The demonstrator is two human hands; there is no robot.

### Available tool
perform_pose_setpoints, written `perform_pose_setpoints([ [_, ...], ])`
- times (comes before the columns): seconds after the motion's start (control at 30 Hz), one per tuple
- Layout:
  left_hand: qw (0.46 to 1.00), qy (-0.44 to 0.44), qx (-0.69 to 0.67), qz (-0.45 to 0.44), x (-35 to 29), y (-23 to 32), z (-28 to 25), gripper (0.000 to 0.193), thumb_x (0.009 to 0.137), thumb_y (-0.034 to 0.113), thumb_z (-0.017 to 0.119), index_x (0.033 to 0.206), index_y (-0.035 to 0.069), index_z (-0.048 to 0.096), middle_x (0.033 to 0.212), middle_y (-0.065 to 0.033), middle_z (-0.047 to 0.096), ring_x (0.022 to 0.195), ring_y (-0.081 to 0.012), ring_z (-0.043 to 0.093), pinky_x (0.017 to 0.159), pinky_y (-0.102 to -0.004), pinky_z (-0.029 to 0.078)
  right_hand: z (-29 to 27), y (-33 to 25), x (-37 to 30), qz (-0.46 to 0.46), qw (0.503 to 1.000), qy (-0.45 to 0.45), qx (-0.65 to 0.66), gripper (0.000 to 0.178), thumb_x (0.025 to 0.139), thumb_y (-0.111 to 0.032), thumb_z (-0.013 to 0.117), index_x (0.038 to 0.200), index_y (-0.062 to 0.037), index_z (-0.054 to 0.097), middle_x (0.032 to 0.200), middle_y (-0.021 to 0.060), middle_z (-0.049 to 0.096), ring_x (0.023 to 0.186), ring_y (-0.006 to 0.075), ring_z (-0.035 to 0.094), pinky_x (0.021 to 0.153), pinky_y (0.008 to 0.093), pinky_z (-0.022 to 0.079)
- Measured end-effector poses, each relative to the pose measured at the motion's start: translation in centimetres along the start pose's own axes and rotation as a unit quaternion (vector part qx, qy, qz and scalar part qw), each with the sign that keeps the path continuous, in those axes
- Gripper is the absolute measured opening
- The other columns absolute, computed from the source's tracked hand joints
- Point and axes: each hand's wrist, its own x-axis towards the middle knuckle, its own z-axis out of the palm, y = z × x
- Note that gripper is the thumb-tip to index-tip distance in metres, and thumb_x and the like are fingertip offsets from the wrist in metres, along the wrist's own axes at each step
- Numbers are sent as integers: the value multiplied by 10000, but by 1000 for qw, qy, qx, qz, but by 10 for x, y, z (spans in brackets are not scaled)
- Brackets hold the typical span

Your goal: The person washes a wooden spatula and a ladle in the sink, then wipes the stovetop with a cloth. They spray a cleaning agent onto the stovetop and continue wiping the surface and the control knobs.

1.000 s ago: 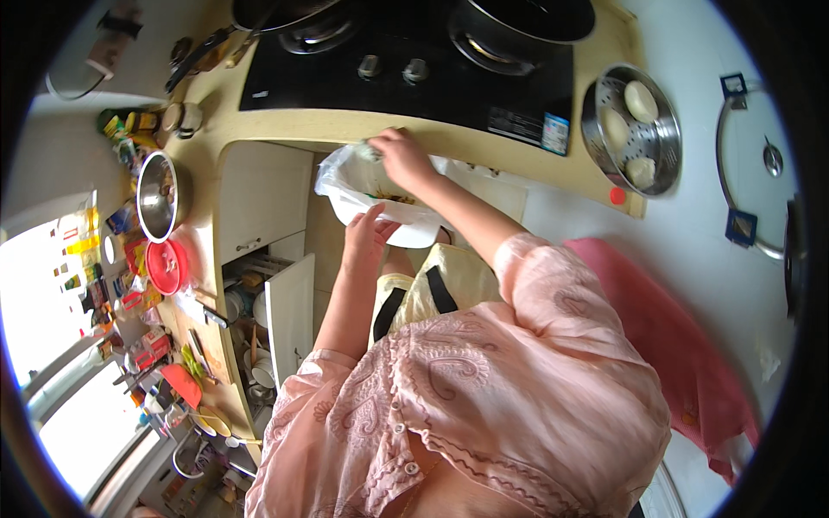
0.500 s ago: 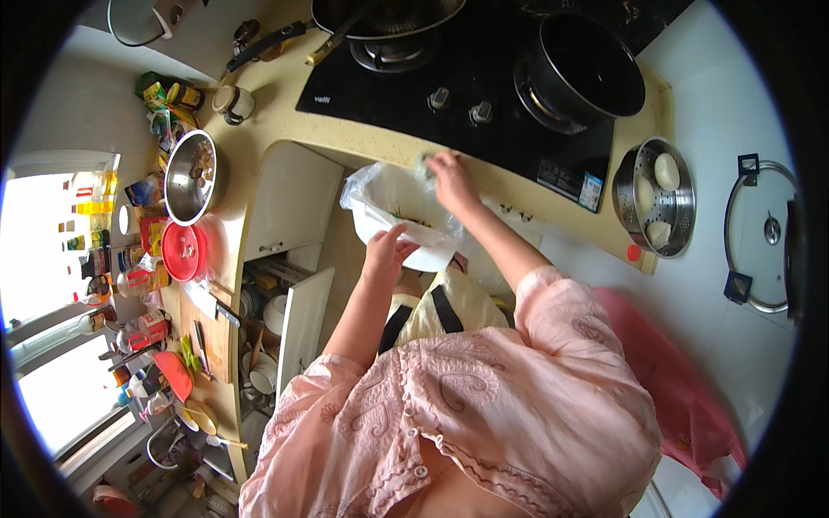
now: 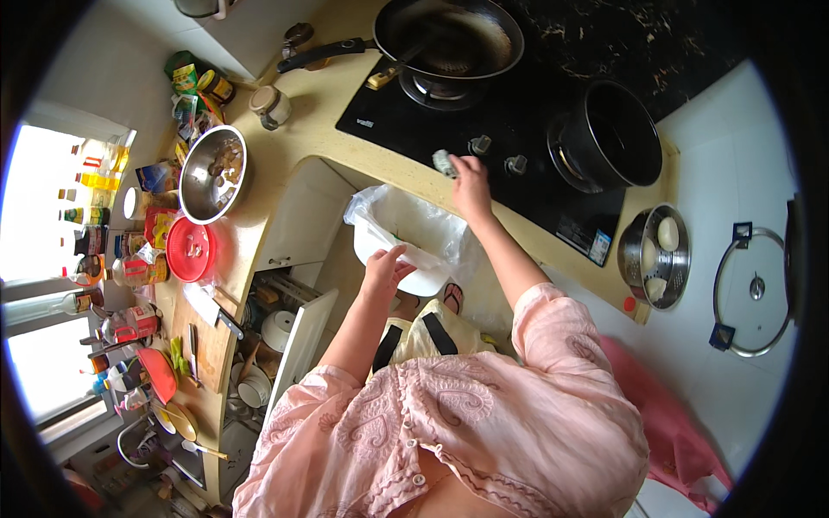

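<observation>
Fingers of your right hand (image 3: pixel 471 188) are closed on a small pale-green wad, apparently a cloth (image 3: pixel 444 164), positioned at the front edge of the black hob (image 3: pixel 406 121); contact between cloth and glass cannot be confirmed from this view. Fingers of your left hand (image 3: pixel 384 268) grip the near rim of a white bin (image 3: pixel 371 246), lined with clear plastic (image 3: pixel 367 207) and held just below the table edge. Judged from this pose, the step in hand is wiping along the hob front. The next move calls for a steady left grip and clearance between your right hand and the 2 knobs (image 3: pixel 480 145). On the hob, a frying pan (image 3: pixel 471 52) occupies the left burner and a dark pot (image 3: pixel 622 142) the right. At the right end of the table (image 3: pixel 306 129), a perforated steel pan (image 3: pixel 635 268) contains 3 pale rounds (image 3: pixel 667 233). Along the left run, note a steel bowl (image 3: pixel 197 194) with brown pieces, a red dish (image 3: pixel 177 268), and a cleaver (image 3: pixel 202 304) on a wooden board (image 3: pixel 210 350). A window (image 3: pixel 52 198) lies at far left; a glass lid (image 3: pixel 747 276) is at the right wall.
</observation>
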Motion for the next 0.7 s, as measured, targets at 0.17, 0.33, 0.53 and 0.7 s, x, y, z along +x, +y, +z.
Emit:
perform_pose_setpoints([
  [0.17, 1000, 7, -5, 0, 11, 13, -13, 235, 788, 64, 598, 887, -70, 431, 773, -165, 543, 618, -245, 585, 613, -350, 555, 32, -13, -22, -75, 982, -173, -14, 363, 721, 52, 520, 1047, -87, 601, 1041, 102, 501, 973, 292, 475, 862, 360, 404],
  [0.33, 1000, 24, -14, 3, 6, 34, -21, 245, 786, 72, 601, 884, -71, 429, 730, -153, 534, 595, -233, 578, 593, -339, 553, 33, -27, 32, -24, 998, -60, -4, 401, 703, 66, 515, 1075, -70, 576, 1034, 110, 497, 961, 303, 474, 851, 361, 410],
  [0.53, 999, 30, -8, 16, 17, 54, -44, 244, 782, 83, 613, 870, -70, 444, 697, -137, 530, 584, -214, 571, 586, -329, 555, 53, 20, 86, 65, 984, -23, -166, 211, 790, -77, 496, 984, -58, 577, 1003, 129, 508, 913, 333, 481, 798, 387, 412],
  [0.7, 999, 12, -23, 31, 25, 69, -52, 216, 786, 87, 609, 867, -42, 456, 723, -138, 549, 586, -214, 582, 590, -329, 555, 70, -46, 66, 217, 961, -159, 69, 179, 840, -202, 526, 942, -58, 552, 978, 151, 497, 912, 308, 485, 809, 373, 402],
])
